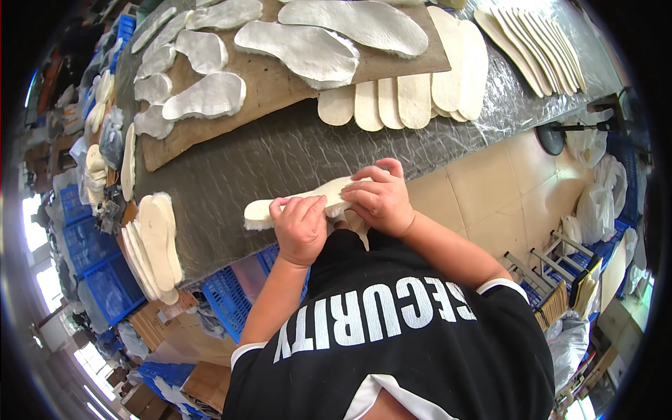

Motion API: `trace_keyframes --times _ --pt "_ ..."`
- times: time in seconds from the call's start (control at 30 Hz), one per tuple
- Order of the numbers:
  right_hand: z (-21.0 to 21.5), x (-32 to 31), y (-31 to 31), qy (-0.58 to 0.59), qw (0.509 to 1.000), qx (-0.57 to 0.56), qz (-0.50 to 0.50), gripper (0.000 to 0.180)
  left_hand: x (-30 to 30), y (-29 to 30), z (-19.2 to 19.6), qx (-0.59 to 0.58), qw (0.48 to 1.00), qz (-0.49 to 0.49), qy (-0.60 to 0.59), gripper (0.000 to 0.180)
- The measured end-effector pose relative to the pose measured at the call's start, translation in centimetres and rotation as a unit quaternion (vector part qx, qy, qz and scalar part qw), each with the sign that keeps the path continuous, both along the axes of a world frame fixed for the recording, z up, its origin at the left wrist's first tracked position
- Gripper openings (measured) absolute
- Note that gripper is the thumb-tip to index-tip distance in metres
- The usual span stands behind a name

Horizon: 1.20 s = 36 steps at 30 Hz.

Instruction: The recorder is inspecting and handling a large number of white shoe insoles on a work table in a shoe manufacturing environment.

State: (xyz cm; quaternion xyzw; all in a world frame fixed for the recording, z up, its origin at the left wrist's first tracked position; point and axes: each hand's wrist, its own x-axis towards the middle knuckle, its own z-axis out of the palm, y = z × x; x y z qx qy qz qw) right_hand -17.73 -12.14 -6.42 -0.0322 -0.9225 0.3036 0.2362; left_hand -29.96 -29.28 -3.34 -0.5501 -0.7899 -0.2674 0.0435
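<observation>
A cream insole (263, 211) with a fluffy edge is held level in front of me, over the near edge of the dark table. My left hand (302, 225) grips it around the middle, fingers curled over its top. Farther along to the right, my right hand (379, 197) pinches the insole between thumb and fingers. Fleece fringe shows below the insole between the two hands. Part of its right end is hidden behind my right fingers.
A brown board (210, 131) on the table (231, 168) carries several silvery insoles (297, 50). Cream insoles (411, 101) lie beside it, with a fanned row (535, 52) at the far right. A stack of fluffy insoles (155, 241) sits at the table's left end. Blue crates (227, 299) stand below.
</observation>
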Motion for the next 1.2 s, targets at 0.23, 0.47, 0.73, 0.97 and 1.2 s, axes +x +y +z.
trace_keyframes --times 0.23,0.47,0.73,0.97,1.2 --pt "-1.4 1.0 2.2 -0.120 0.987 0.021 -0.100 0.064 -1.0 -1.5 -1.3 -0.084 0.996 0.032 0.023 0.035" --pt "0.6 -7.3 -2.1 -0.076 0.992 0.092 0.039 0.073 -6.0 -4.0 -1.4 -0.161 0.970 0.181 0.034 0.081" --pt "0.6 -9.6 -4.6 -0.163 0.977 0.133 0.043 0.086 -7.5 -8.4 -0.6 -0.164 0.975 0.148 -0.036 0.092" --pt "9.6 -10.9 -9.8 -0.021 0.958 -0.254 0.131 0.064 -13.8 -22.6 8.0 -0.005 0.951 0.306 0.045 0.076" --pt "25.8 -20.3 -15.5 0.081 0.488 -0.575 0.652 0.103 -25.4 -41.1 9.7 -0.242 0.770 0.563 0.178 0.089"
